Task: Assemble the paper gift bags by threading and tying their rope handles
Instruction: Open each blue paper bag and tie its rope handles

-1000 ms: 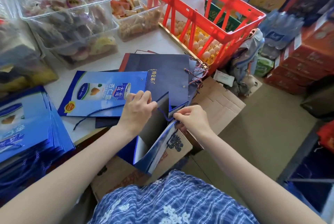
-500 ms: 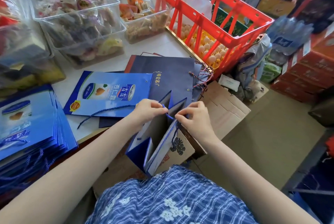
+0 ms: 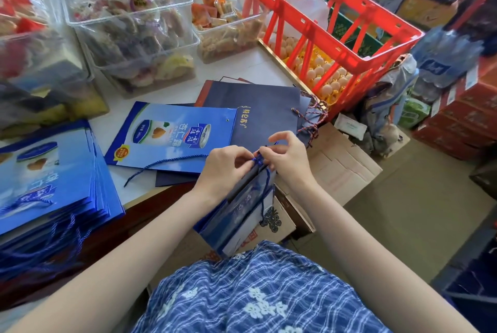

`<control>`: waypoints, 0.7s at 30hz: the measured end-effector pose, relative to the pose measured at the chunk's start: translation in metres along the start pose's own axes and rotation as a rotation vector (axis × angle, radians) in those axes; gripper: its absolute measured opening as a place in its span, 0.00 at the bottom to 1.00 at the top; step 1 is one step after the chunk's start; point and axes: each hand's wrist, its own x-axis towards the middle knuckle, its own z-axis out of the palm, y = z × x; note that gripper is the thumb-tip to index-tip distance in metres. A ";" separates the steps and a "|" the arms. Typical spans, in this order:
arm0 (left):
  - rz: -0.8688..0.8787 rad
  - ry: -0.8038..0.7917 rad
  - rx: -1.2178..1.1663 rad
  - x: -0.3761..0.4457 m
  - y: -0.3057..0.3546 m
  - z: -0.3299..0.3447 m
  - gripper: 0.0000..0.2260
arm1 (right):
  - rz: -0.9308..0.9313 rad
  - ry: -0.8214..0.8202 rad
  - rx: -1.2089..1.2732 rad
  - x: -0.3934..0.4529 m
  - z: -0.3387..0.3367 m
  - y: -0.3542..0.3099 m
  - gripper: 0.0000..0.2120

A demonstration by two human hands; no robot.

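Head: twisted blue rope [image 3: 265, 184], seemingly pinched.

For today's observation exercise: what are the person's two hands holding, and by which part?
Both the left hand and right hand pinch the blue rope handle at the top edge of the blue gift bag.
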 end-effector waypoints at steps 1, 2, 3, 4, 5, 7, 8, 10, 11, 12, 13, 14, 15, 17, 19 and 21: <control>0.011 -0.010 0.006 0.001 0.000 0.000 0.07 | 0.016 0.007 0.002 0.001 0.001 -0.001 0.10; 0.021 -0.022 0.016 0.002 0.000 -0.001 0.08 | 0.019 0.008 -0.009 0.003 0.000 0.000 0.10; 0.029 -0.031 0.024 0.003 -0.001 -0.001 0.08 | 0.014 0.001 -0.033 0.005 0.000 -0.001 0.09; 0.034 -0.036 0.028 0.004 -0.002 -0.001 0.08 | 0.004 -0.014 -0.066 0.006 -0.001 -0.001 0.08; 0.035 -0.039 0.026 0.004 -0.003 -0.001 0.07 | -0.010 -0.034 -0.103 0.007 -0.001 -0.003 0.08; 0.035 -0.035 0.021 0.005 -0.003 -0.001 0.07 | -0.043 -0.080 -0.192 0.008 -0.002 -0.005 0.07; 0.033 -0.028 0.015 0.006 -0.004 -0.001 0.07 | -0.059 -0.105 -0.249 0.010 -0.002 -0.007 0.07; 0.020 -0.014 0.007 0.006 -0.003 -0.001 0.07 | -0.083 -0.166 -0.366 0.012 -0.004 -0.010 0.08; 0.010 -0.003 0.003 0.007 -0.003 -0.001 0.07 | -0.093 -0.205 -0.404 0.013 -0.005 -0.012 0.08; -0.001 0.006 -0.004 0.007 -0.003 -0.001 0.06 | -0.106 -0.237 -0.433 0.013 -0.005 -0.013 0.08; -0.014 0.009 -0.012 0.008 -0.003 -0.001 0.06 | -0.126 -0.250 -0.453 0.013 -0.004 -0.014 0.08; -0.025 0.007 -0.017 0.008 -0.003 -0.002 0.06 | -0.146 -0.237 -0.466 0.013 -0.004 -0.013 0.07; -0.040 0.004 -0.024 0.009 -0.004 -0.002 0.05 | -0.160 -0.207 -0.472 0.014 -0.004 -0.013 0.06; -0.085 -0.020 -0.064 0.011 -0.005 -0.005 0.04 | -0.164 -0.153 -0.479 0.015 -0.005 -0.009 0.06; -0.142 -0.093 -0.110 0.014 -0.010 -0.008 0.04 | -0.184 -0.148 -0.516 0.016 -0.006 -0.005 0.06; -0.178 -0.197 -0.095 0.013 -0.020 -0.015 0.06 | -0.207 -0.131 -0.514 0.016 -0.005 -0.001 0.06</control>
